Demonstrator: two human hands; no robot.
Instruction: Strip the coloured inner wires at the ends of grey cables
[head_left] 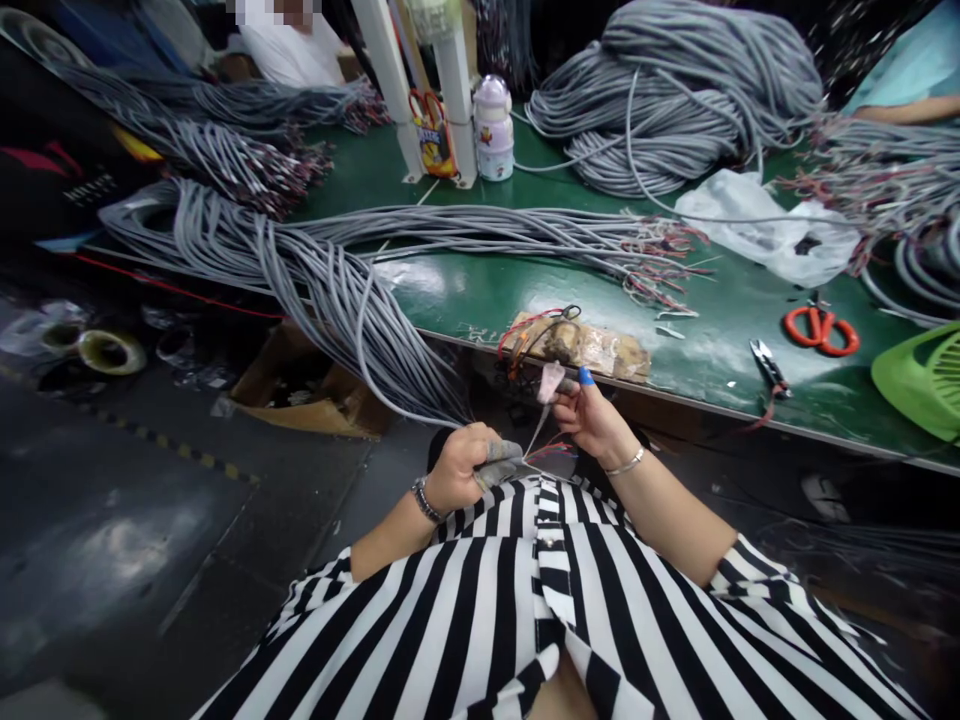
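My left hand (474, 464), with grey coverings on some fingers, is closed around the end of a grey cable near my lap. Thin red and blue wires (553, 450) fan out from that end. Up and to the right, my right hand (592, 420) has its fingers pinched together, with a blue covering on the thumb tip. A pale strand (535, 432) runs from the cable end up toward this hand. At its fingertips is a pinkish-white piece (551, 382), whose kind I cannot make out. A bundle of grey cables (360, 310) hangs off the table beside my left hand.
On the green table (450, 290) lie a taped block (600, 350), wire cutters (770, 368), orange-handled scissors (821, 330), a plastic bag (772, 225) and a green basket (922, 380). A large cable coil (675, 95) and a bottle (493, 130) stand behind. Other people sit across.
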